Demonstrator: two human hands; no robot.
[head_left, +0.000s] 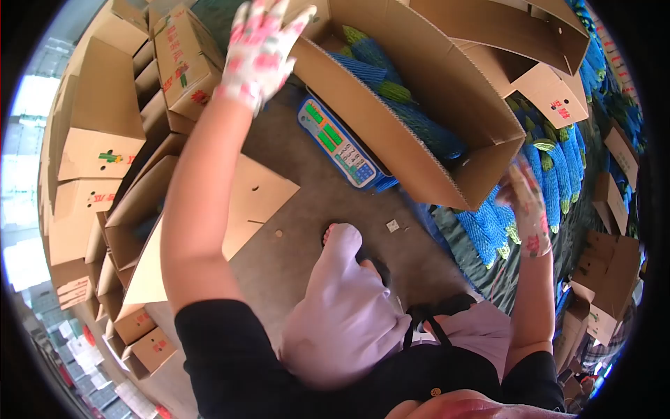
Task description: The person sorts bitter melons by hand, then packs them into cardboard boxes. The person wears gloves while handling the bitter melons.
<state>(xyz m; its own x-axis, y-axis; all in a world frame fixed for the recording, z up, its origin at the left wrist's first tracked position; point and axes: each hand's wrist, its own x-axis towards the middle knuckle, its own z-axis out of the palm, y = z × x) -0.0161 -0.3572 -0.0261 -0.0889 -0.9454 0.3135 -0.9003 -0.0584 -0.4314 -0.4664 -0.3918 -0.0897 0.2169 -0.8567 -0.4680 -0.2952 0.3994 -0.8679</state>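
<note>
An open cardboard box (391, 115) sits over a digital scale (337, 143) with a lit green display. Inside the box lie several green-tipped pieces of produce in blue foam netting (426, 129). My left hand (262, 52), in a white glove with pink-red patches, is raised beside the box's far left corner, fingers spread and holding nothing. At the near right corner of the box is my right hand (527, 206), in a similar glove, its fingers smeared by motion. More netted produce (555, 167) lies right behind it.
Stacked cartons (105, 112) line the left side, with a flat cardboard flap (244, 216) reaching over the floor. Another open box (516, 28) stands at the upper right. Several cartons (607, 272) lie along the right edge on a dark green sheet (499, 283).
</note>
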